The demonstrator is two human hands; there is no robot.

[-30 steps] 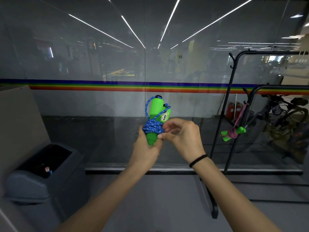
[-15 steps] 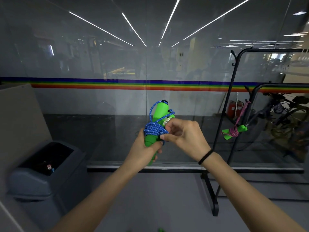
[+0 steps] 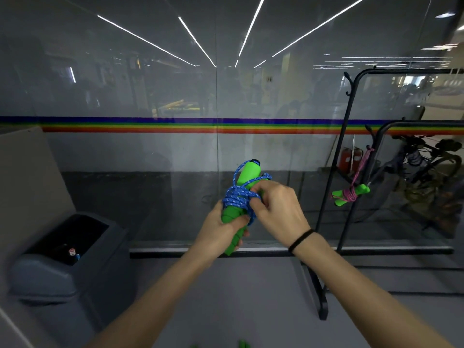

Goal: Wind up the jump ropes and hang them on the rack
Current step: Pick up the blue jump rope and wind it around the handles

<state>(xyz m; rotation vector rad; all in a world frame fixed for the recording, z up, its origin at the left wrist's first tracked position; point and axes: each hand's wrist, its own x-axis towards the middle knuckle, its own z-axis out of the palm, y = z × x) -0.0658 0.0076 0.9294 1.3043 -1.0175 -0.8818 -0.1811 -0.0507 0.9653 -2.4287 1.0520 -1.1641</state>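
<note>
A jump rope with green handles (image 3: 247,175) is held up at chest height, its blue cord (image 3: 237,198) coiled round the handles' middle. My left hand (image 3: 221,234) grips the lower part of the handles from below. My right hand (image 3: 277,209) pinches the blue cord at the coil's right side. To the right stands the black rack (image 3: 344,156), where a wound pink-corded rope with green handles (image 3: 350,194) hangs by its cord.
A glass wall with a rainbow stripe (image 3: 216,126) runs straight ahead. A grey bin (image 3: 60,257) sits at the lower left. Green bits (image 3: 243,344) lie on the floor at the bottom edge. Bicycles (image 3: 426,172) stand behind the glass at right.
Both hands and the rope have shifted slightly right and down. My right hand's fingers have moved over the coil, and the handles now tilt more to the right.
</note>
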